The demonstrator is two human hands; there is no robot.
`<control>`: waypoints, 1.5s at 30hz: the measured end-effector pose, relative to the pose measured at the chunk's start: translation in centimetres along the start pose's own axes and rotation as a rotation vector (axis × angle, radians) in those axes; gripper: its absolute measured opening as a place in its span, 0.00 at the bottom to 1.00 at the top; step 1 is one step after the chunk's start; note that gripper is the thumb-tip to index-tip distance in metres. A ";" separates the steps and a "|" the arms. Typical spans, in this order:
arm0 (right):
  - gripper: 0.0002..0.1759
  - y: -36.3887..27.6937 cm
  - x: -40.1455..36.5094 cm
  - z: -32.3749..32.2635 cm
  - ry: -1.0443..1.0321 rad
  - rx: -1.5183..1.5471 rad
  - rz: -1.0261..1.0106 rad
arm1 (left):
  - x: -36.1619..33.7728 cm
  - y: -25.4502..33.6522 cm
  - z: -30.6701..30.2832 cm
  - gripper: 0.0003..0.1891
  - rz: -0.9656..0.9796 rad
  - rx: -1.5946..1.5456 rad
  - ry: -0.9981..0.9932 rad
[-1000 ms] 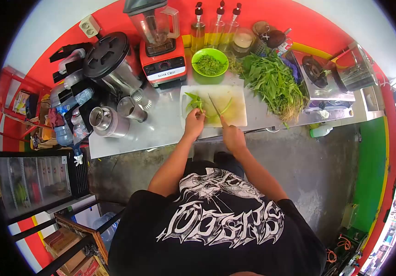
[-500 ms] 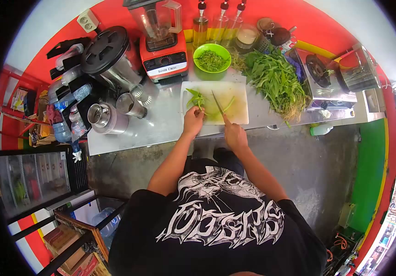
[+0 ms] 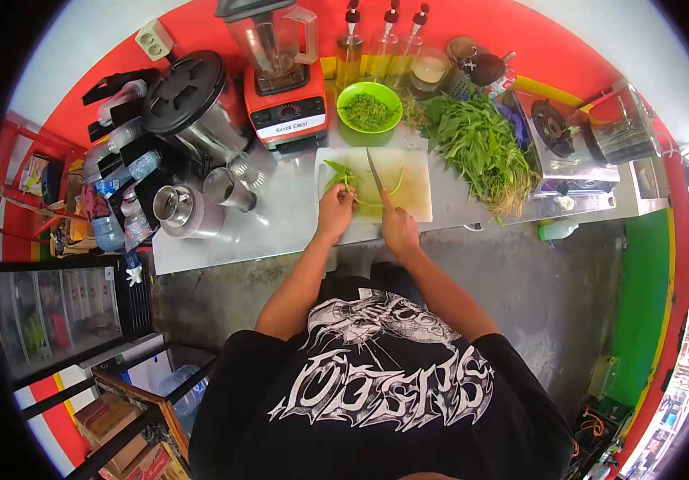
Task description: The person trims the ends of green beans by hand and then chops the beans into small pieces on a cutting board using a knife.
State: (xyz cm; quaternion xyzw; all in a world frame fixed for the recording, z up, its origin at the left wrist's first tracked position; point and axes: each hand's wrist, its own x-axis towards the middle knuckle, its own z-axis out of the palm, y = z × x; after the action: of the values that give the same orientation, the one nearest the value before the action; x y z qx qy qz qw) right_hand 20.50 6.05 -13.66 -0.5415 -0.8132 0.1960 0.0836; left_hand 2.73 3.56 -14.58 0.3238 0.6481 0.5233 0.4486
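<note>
My left hand (image 3: 336, 210) is closed on a leafy green sprig (image 3: 340, 173), whose leaves stick out beyond the fingertips over the left part of a white cutting board (image 3: 416, 204). In my right hand (image 3: 399, 228) is a knife (image 3: 375, 170), its blade pointing away from me across the middle of the board. Beside the blade, a thin green stem (image 3: 397, 181) lies on the board. Past the board's far edge stands a bright green bowl (image 3: 350, 126) with chopped greens (image 3: 368, 110) inside.
A large pile of leafy greens (image 3: 476, 144) lies right of the board, near a gas stove (image 3: 552, 132). Behind are a red blender (image 3: 287, 108) and pump bottles (image 3: 350, 52). Left stand a steel pot with black lid (image 3: 188, 100), a metal cup (image 3: 228, 190) and a steel flask (image 3: 188, 212).
My right hand and the knife have shifted slightly left, closer to my left hand. The left hand stays nearly in place with the sprig.
</note>
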 end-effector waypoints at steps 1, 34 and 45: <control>0.32 -0.1 0.2 -0.1 -0.008 -0.008 0.000 | 0.4 0.2 -0.1 0.05 0.043 0.008 -0.008; 0.08 -7.4 2.4 -17.4 -0.087 1.285 0.054 | 1.2 18.3 1.5 0.08 0.242 -0.318 -0.412; 0.13 -7.4 1.8 -17.2 -0.066 0.953 -0.018 | -0.7 17.5 -0.8 0.10 0.267 -0.183 -0.306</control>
State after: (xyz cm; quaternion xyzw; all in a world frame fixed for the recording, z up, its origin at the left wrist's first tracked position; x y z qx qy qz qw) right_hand 19.55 9.14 4.89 -0.4292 -0.6397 0.5635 0.2983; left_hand 1.40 6.86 2.58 0.4402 0.4736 0.5796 0.4960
